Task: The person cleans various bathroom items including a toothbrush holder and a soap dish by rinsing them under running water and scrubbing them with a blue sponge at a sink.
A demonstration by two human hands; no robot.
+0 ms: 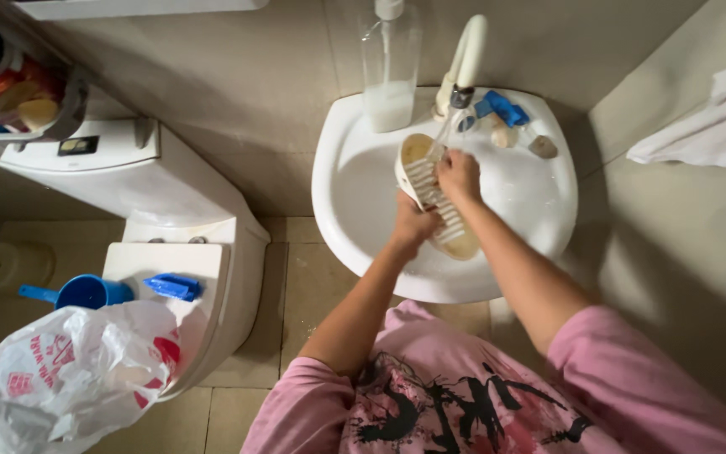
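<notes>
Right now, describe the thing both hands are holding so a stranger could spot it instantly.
Find the white sink against the wall. Over its basin, under the tap, the left hand and right hand hold a shoe, sole up. Its ribbed white sole with tan ends sets it apart from the clear soap bottle behind.

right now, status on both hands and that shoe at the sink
Left hand grips the shoe from below. Right hand presses on its ridged sole. Shoe sole-up over the sink, under the tap. Nothing in the way.
</notes>
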